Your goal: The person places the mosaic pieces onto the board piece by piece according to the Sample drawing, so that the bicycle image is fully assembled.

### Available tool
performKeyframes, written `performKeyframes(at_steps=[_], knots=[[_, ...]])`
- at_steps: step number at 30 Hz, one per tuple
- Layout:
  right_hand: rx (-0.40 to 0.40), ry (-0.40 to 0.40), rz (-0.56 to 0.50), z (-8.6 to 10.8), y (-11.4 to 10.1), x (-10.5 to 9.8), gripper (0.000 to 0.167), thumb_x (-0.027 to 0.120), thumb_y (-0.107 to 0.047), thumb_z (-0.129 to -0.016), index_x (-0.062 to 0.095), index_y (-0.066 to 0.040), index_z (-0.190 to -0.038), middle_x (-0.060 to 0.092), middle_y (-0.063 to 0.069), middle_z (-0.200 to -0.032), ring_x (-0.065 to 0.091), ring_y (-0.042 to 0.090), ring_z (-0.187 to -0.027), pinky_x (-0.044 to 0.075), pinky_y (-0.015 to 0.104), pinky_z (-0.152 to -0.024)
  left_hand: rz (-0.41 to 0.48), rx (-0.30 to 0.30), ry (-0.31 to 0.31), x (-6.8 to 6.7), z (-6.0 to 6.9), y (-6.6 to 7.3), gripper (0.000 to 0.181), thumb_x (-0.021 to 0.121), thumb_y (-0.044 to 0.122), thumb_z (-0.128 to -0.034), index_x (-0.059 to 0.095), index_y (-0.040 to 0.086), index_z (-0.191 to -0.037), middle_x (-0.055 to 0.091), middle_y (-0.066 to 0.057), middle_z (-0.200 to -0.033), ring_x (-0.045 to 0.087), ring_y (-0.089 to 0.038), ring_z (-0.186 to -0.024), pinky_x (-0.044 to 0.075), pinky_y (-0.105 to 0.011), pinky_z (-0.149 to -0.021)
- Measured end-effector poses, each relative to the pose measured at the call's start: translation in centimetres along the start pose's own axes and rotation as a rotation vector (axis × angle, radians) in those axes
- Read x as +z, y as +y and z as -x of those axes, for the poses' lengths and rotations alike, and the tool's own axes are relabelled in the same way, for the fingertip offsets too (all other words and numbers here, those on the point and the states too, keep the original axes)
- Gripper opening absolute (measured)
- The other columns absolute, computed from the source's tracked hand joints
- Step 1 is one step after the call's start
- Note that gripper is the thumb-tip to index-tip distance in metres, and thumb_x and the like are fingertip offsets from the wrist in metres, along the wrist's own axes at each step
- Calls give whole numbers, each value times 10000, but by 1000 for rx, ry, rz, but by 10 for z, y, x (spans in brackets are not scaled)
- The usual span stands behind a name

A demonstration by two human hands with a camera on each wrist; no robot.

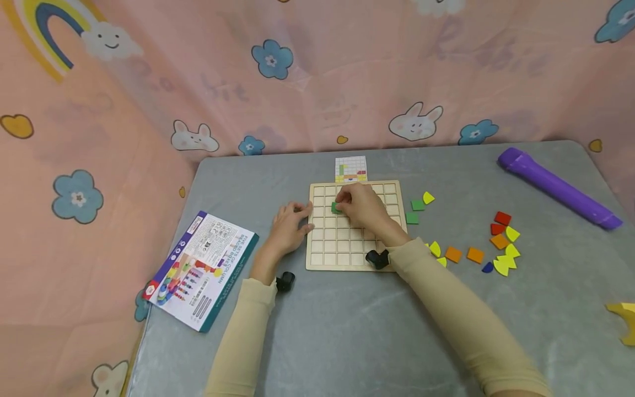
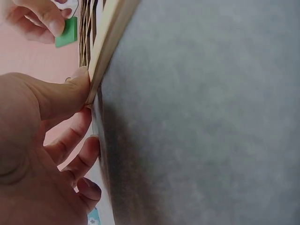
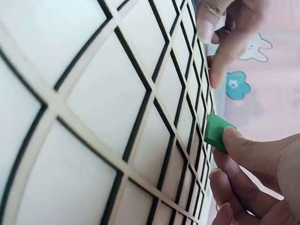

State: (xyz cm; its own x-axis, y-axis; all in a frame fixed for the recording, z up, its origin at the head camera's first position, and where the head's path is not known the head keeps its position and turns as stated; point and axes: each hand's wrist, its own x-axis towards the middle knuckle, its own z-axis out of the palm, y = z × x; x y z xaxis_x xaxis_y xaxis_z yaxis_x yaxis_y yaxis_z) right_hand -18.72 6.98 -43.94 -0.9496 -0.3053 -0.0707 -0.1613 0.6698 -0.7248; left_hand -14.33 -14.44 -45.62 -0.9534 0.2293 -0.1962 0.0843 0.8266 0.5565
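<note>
A light wooden grid board [image 1: 329, 248] lies flat on the grey table. My right hand [image 1: 364, 205] is over its upper part and pinches a green square tile [image 3: 216, 130] between thumb and fingers. The tile is tilted, close to the grid; whether it touches a cell I cannot tell. At the board's left edge, my left hand [image 1: 289, 225] rests its thumb [image 2: 70, 96] and index fingertip against the rim, other fingers loosely bent. Just behind the board lies a small printed grid card [image 1: 351, 166] with coloured shapes, partly covered by the board's far edge.
Two loose green squares [image 1: 412, 218] and a yellow piece [image 1: 428, 197] lie right of the board. Farther right are several orange [image 1: 475, 255], yellow, red and blue pieces. A purple tube-shaped object [image 1: 560, 190] lies back right, a printed box [image 1: 200, 270] left, a yellow object [image 1: 626, 320] far right.
</note>
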Motion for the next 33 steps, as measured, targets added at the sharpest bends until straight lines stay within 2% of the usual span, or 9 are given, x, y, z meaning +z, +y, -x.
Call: performKeyframes(at_steps=[5,14,20,25,29,33], knots=[[-1,-12,30,-3,0,8,113,739,-136,-1009,793,-39,-1030,767,123,-973,697,258,-888,551,427,-830,-6,-2,-4,0,0,2,629,639,238,-1072,393,146,-1644,468,-164,-1528,409,-363,-1338,289,-555,-1172],[0,26,123,-7,-1,13,99,767,-144,-988,828,-67,-991,797,109,-1022,734,297,-923,574,455,-840,-20,3,-19,3,-3,4,637,625,247,-1080,364,166,-1656,455,-164,-1547,392,-366,-1381,287,-559,-1183],[-1,51,153,-5,0,12,90,773,-158,-985,823,-84,-995,796,95,-993,731,291,-904,558,460,-844,-21,-2,-33,1,-3,5,635,624,236,-1082,364,156,-1656,447,-166,-1541,386,-370,-1373,287,-556,-1192],[29,54,129,5,10,-4,109,739,-139,-1002,799,-66,-1058,777,117,-1003,715,295,-904,540,467,-856,-34,-14,-34,0,-2,3,642,623,241,-1082,355,158,-1660,438,-172,-1553,388,-370,-1377,284,-566,-1200],[62,56,92,15,31,-25,138,720,-113,-1002,796,-34,-1085,755,159,-1019,687,315,-913,534,464,-825,-37,-18,-29,0,-2,1,645,617,251,-1085,345,158,-1663,430,-179,-1573,390,-372,-1387,289,-576,-1196],[73,56,67,29,51,-50,168,695,-90,-1013,782,3,-1122,715,210,-1102,636,357,-982,514,492,-848,-30,-24,-28,1,-3,1,637,612,254,-1087,350,166,-1661,428,-183,-1580,388,-375,-1393,294,-580,-1193]])
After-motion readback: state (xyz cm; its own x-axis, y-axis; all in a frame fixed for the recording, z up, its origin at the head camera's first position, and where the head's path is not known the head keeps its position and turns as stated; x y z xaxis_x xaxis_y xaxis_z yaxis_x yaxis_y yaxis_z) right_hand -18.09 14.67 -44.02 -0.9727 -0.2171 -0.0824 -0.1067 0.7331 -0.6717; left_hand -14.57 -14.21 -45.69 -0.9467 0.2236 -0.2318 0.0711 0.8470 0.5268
